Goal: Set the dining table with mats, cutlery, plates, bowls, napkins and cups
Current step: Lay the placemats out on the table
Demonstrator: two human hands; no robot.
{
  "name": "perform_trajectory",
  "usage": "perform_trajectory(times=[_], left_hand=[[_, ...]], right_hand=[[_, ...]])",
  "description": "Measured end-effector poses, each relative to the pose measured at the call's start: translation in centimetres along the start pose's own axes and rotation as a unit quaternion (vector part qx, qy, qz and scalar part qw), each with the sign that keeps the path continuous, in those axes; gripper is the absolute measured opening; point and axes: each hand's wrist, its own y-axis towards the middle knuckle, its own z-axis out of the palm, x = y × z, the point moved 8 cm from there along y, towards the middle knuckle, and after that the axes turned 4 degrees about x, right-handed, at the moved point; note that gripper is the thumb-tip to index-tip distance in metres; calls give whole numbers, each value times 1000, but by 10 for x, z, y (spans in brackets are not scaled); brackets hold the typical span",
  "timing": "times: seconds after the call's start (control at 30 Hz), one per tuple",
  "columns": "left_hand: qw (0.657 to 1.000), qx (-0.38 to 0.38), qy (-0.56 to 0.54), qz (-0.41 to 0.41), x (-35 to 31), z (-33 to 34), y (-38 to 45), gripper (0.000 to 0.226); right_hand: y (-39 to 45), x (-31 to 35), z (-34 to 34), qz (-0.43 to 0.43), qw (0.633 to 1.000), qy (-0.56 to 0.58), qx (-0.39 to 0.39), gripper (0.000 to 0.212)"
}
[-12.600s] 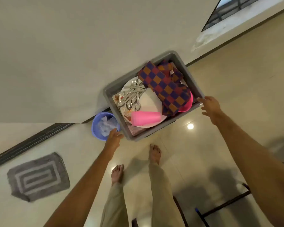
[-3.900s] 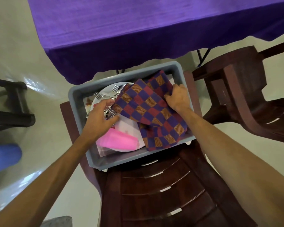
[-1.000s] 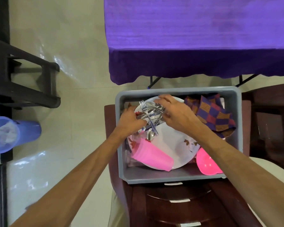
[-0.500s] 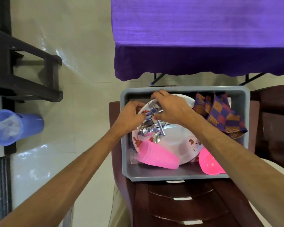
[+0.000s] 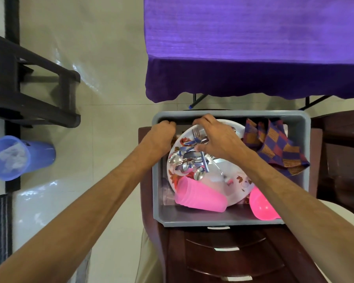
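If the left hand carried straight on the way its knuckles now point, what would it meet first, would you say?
Most likely the far wall of the grey tub: the left hand sits curled at the tub's far left corner, fingers towards that wall. Whether they already touch it is unclear.

The tub (image 5: 231, 219) sits on a chair (image 5: 233, 258) just before the worktop (image 5: 253, 37). In it the plate (image 5: 231, 180) carries the cutlery (image 5: 190, 158), with the cup (image 5: 200, 198) lying on its near edge, the bowl (image 5: 262, 207) at the near right corner and the mats (image 5: 274, 148) at the far right. A bin (image 5: 18, 158) stands on the floor well to the left, near a bench (image 5: 29, 82).
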Motion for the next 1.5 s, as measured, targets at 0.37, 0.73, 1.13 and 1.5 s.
perform_trajectory(times=[0.37,0.73,1.13,1.5], left_hand=[[996,-5,86,-4,-7,0,7,42],[993,-16,-65,-98,-5,-18,21,38],[997,75,-1,-20,2,-22,9,20],[977,51,-194,-73,22,26,-47,24]], right_hand=[[-4,-5,-1,-4,1000,10,-14,78],[-5,-8,3,-11,1000,6,-11,81],[-3,-11,5,1,1000,17,2,80],[-4,-10,4,-6,999,39,-16,51]])
